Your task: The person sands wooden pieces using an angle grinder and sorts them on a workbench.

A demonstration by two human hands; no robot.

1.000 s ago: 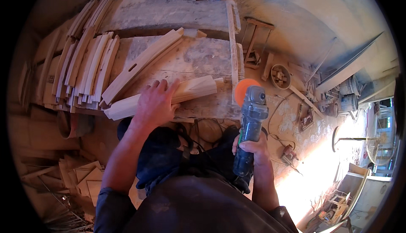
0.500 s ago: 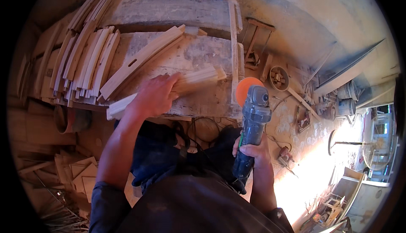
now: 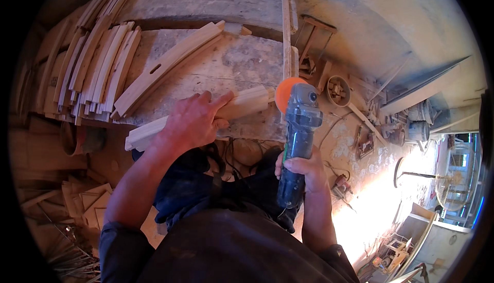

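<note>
My left hand [image 3: 193,120] is closed over the middle of a pale wooden piece [image 3: 247,103] that lies slantwise along the bench's near edge. Its thumb is on the near side and the fingers reach over the top. In my right hand [image 3: 303,169] is a dark angle grinder [image 3: 300,129], gripped round its body. The orange disc [image 3: 288,95] at its head is close to the right end of the wooden piece; whether they touch I cannot tell. Beyond my left hand rests a curved wooden piece [image 3: 172,62] with a slot through it.
Several curved wooden strips [image 3: 98,72] lie stacked on the bench [image 3: 226,67] at left. A bucket of wood offcuts [image 3: 338,91] stands on the floor to the right. A fan [image 3: 453,180] is at far right. Wood scraps [image 3: 92,201] lie at lower left.
My right hand has brought the grinder up and left, closer to the wooden piece's end. My left hand remains on the piece. The whole view has shifted slightly.
</note>
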